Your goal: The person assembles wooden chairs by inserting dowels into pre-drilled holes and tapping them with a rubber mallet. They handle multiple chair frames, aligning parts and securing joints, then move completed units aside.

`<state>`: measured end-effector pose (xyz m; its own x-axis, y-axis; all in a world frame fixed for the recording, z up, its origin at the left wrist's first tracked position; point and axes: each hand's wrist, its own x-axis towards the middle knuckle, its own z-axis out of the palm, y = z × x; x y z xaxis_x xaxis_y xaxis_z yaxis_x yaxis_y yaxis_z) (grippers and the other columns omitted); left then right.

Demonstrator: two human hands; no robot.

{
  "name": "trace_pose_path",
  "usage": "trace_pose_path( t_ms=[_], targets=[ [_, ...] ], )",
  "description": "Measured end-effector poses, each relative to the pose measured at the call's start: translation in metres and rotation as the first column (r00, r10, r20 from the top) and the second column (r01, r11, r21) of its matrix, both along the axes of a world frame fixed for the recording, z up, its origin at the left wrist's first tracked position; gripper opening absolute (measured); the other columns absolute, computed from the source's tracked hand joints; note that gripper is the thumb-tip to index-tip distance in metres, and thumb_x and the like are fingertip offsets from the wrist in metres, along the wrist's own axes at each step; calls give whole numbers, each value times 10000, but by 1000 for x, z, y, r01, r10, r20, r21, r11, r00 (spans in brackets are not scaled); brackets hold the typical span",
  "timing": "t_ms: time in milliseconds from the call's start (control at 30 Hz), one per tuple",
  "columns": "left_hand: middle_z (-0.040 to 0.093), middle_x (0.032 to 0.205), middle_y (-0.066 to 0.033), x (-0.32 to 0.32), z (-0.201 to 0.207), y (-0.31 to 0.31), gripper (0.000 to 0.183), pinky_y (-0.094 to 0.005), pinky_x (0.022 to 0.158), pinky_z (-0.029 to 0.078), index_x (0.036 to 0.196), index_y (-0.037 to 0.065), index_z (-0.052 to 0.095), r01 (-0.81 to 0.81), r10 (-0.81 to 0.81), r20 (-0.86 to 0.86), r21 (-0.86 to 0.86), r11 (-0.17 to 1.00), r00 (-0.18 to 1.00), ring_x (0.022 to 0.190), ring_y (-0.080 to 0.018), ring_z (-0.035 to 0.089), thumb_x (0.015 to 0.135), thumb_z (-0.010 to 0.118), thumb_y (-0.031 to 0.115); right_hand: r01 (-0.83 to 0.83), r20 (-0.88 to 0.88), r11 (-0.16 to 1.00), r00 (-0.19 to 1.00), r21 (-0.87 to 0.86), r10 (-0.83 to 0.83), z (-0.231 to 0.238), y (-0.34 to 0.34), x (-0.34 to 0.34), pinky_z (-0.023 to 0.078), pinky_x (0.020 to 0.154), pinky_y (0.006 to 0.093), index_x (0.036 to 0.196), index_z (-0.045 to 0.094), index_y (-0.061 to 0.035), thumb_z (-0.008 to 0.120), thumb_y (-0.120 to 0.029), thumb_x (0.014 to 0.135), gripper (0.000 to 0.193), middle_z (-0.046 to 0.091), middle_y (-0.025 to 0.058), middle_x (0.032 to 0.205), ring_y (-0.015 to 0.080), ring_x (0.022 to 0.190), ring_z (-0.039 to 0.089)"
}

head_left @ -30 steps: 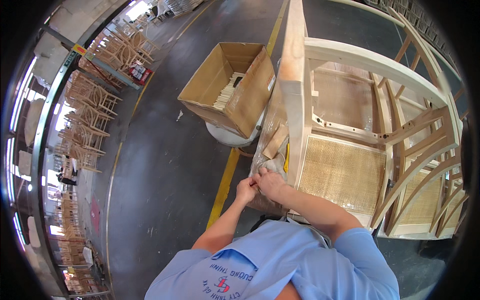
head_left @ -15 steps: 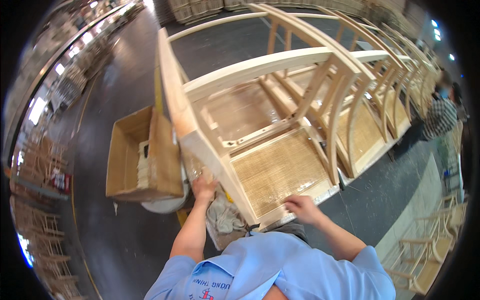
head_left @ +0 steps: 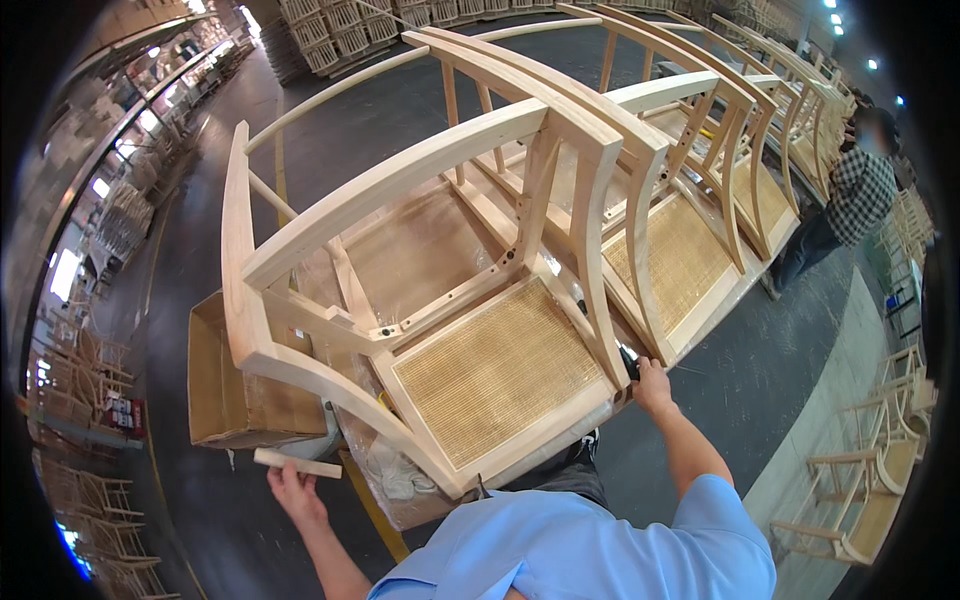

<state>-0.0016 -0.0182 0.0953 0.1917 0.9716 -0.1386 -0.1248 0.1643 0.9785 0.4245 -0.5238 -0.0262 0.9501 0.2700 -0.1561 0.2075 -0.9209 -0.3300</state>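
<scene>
A short, pale wooden strip is held in my left hand, with the fingers beneath it, left of the worktable. My right hand closes at the table's front edge, by the end of a curved chair leg. A black object, probably a tool handle, shows at its fingertips; its kind is unclear. Before me a pale wooden chair frame lies tipped over on the table. Its woven cane panel faces up.
More chair frames line the table to the right. An open cardboard box stands at the left, and a crumpled cloth lies on the table's near left corner. A person in a checked shirt stands far right.
My left hand has left the table's left side and now holds the wooden strip out to the left. My right hand has moved from beside the cane panel to the black object. The view has shifted.
</scene>
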Motion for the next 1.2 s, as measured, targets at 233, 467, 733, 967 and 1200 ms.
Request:
trace_pose_path(
  t_ms=[233, 467, 733, 967, 1200],
  targets=[
    [571, 1369, -175, 90, 69, -135, 529, -467, 972, 578, 1448, 85, 424, 93, -110, 241, 84, 992, 964, 1235, -276, 610, 959, 599, -13, -3, -194, 855, 974, 519, 121, 5, -26, 38, 563, 726, 455, 1208, 599, 34, 632, -182, 858, 413, 712, 230, 873, 380, 783, 710],
    [550, 1396, -169, 291, 45, -203, 575, -414, 1090, 495, 1443, 50, 416, 414, -429, 272, 117, 903, 861, 1270, -271, 581, 922, 620, -82, 465, -683, 620, 711, 632, 164, 36, -45, 8, 364, 411, 272, 1015, 607, -53, 521, -305, 1074, 273, 535, 13, 678, 110, 466, 469],
    [607, 1299, -117, 454, 3, -182, 622, -370, 1046, 511, 1420, 26, 410, 661, -618, -253, 412, 627, 744, 1197, -224, 611, 905, 759, 52, 114, -173, 742, 985, 661, 3, 54, -124, -73, 485, 626, 330, 1173, 636, 2, 640, -178, 989, 257, 605, 70, 702, 165, 648, 577],
    [654, 1263, -154, 494, -27, -173, 662, -373, 1047, 503, 1393, 13, 453, 846, -714, -454, 309, 434, 533, 1213, -260, 638, 831, 791, 104, 184, -288, 755, 957, 629, 7, 118, -105, -102, 499, 663, 323, 1253, 621, -13, 648, -120, 968, 305, 624, 107, 789, 186, 669, 587],
    [657, 1236, -133, 497, -33, -167, 670, -369, 1041, 505, 1394, 10, 452, 860, -789, -367, 339, 381, 493, 1181, -247, 646, 821, 791, 86, -33, -35, 692, 996, 721, 84, 159, -1, -59, 516, 687, 359, 1325, 591, -6, 595, -94, 997, 340, 633, 161, 818, 255, 702, 641]
  ],
)
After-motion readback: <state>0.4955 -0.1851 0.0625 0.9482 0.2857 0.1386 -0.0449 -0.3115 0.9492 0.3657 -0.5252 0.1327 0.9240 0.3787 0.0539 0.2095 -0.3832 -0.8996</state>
